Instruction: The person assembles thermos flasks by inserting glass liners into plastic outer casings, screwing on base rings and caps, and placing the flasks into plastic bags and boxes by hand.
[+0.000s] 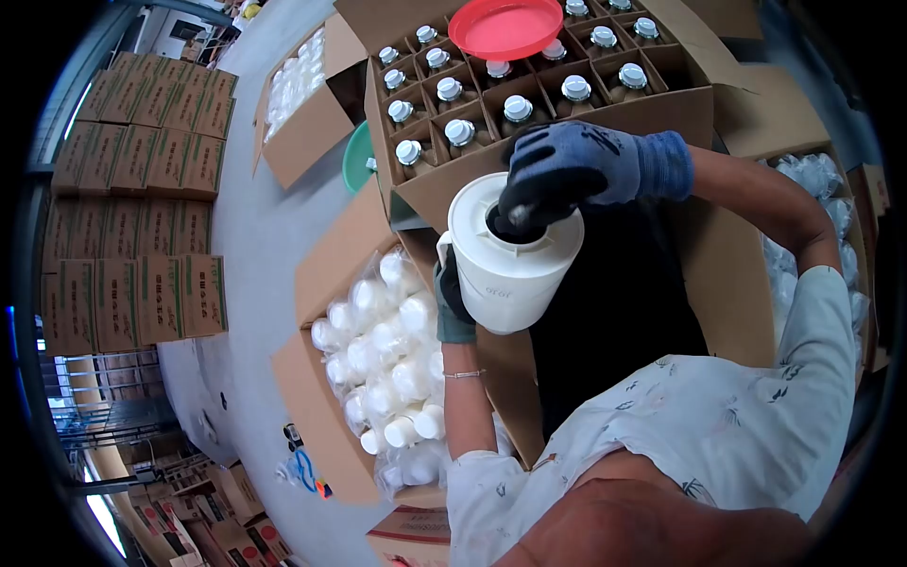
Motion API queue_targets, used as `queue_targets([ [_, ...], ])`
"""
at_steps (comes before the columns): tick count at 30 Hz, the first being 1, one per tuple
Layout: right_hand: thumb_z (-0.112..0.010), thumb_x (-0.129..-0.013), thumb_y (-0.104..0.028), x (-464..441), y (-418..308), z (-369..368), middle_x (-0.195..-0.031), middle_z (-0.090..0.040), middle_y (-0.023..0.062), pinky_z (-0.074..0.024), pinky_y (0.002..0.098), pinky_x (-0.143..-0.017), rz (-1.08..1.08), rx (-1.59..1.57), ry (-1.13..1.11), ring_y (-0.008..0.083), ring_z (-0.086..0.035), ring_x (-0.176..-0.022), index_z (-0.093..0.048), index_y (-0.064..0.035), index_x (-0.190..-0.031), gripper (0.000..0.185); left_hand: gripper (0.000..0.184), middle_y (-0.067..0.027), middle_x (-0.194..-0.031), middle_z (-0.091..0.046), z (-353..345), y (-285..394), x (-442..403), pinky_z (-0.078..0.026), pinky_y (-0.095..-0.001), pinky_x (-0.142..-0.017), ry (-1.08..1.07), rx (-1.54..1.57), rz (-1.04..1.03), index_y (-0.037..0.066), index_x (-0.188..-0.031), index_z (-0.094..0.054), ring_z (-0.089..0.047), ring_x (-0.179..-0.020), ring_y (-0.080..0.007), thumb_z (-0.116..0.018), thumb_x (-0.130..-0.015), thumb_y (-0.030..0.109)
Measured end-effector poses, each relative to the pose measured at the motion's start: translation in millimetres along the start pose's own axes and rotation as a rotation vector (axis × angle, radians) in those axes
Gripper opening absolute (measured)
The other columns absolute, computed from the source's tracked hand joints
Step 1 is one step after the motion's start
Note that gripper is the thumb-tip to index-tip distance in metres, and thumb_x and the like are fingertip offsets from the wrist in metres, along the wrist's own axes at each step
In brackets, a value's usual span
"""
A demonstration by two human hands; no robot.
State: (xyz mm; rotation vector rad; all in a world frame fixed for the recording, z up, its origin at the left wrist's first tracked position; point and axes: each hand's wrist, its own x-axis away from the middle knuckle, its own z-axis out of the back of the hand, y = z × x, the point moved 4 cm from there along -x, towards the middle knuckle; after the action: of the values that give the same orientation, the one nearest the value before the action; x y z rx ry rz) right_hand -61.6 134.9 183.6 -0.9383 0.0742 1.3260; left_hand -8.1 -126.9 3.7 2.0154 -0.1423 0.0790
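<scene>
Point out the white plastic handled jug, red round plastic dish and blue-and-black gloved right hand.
White plastic handled jug (pixel 510 285), head view: front of its outer wall.
Red round plastic dish (pixel 505 26), head view: its broad flat middle.
Blue-and-black gloved right hand (pixel 569 163), head view: back of the hand.

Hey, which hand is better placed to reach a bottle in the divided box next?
Probably the right hand: it's at the top of the white jug, close to the nearest bottles. The left hand supports the jug from the side with the handle, so it looks less free.
</scene>
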Motion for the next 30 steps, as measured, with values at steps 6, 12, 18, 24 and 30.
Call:
queue_targets([
  [6, -0.066, -0.063, -0.005, -2.4, -17.2, -25.1, -0.104, -0.06, 0.0146, -0.0497, 0.0419, -0.081, 0.089, -0.062, -0.088, 0.0376, -0.058, -0.091, -0.059, -0.0069, -0.112, 0.049, 0.03, -0.0076, -0.1, -0.066, -37.5, 0.6, 17.4, -0.053, -0.0291, -0.075, -0.33, 0.18, 0.137, 0.001, -0.114, -0.059, -0.063, -0.088, -0.0138, -0.048, -0.098, 0.024],
  [12, -0.064, -0.078, -0.01, 20.7, -19.9, -29.2, -0.096, -0.062, 0.0154, -0.0507, 0.0364, -0.078, -0.311, 0.009, 0.09, 0.0321, -0.062, -0.088, -0.055, -0.0035, -0.108, 0.032, 0.026, -0.0057, -0.095, -0.066, -23.8, -4.4, 18.1, -0.051, -0.0282, -0.073, 0.047, -0.165, 0.065, 0.0, -0.104, -0.064, -0.061, -0.084, -0.0119, -0.054, -0.094, 0.022],
  [18, -0.068, -0.084, -0.027, 70.0, 37.2, -38.3, -0.092, -0.064, 0.0075, -0.0507, 0.0304, -0.076, -0.784, -0.331, 0.526, 0.0135, -0.061, -0.086, -0.058, -0.0008, -0.111, 0.04, 0.022, -0.0126, -0.09, -0.068, -77.2, 58.9, 49.8, -0.05, -0.0344, -0.08, 0.29, -0.872, -0.765, -0.002, -0.096, -0.066, -0.065, -0.087, -0.0229, -0.052, -0.089, 0.012],
  [24, -0.066, -0.086, -0.025, 76.1, 62.6, -38.5, -0.087, -0.064, 0.0052, -0.0504, 0.0269, -0.071, -0.842, -0.692, 0.487, 0.012, -0.06, -0.078, -0.061, -0.001, -0.106, 0.032, 0.024, -0.0161, -0.099, -0.068, -81.0, 68.2, 45.7, -0.05, -0.0355, -0.087, 0.236, -0.707, -0.693, -0.006, -0.101, -0.064, -0.065, -0.092, -0.0254, -0.049, -0.087, 0.005],
  [30, -0.062, -0.087, -0.027, 57.0, 234.9, 53.5, -0.078, -0.067, 0.0071, -0.0495, 0.0287, -0.049, -0.915, -0.652, 0.642, 0.0175, -0.064, -0.06, -0.063, -0.0058, -0.094, 0.023, 0.025, -0.0134, -0.103, -0.068, -91.7, 96.6, 23.5, -0.047, -0.0415, -0.095, -0.385, -1.111, -0.75, 0.002, -0.096, -0.067, -0.064, -0.1, -0.0299, -0.057, -0.073, 0.004],
])
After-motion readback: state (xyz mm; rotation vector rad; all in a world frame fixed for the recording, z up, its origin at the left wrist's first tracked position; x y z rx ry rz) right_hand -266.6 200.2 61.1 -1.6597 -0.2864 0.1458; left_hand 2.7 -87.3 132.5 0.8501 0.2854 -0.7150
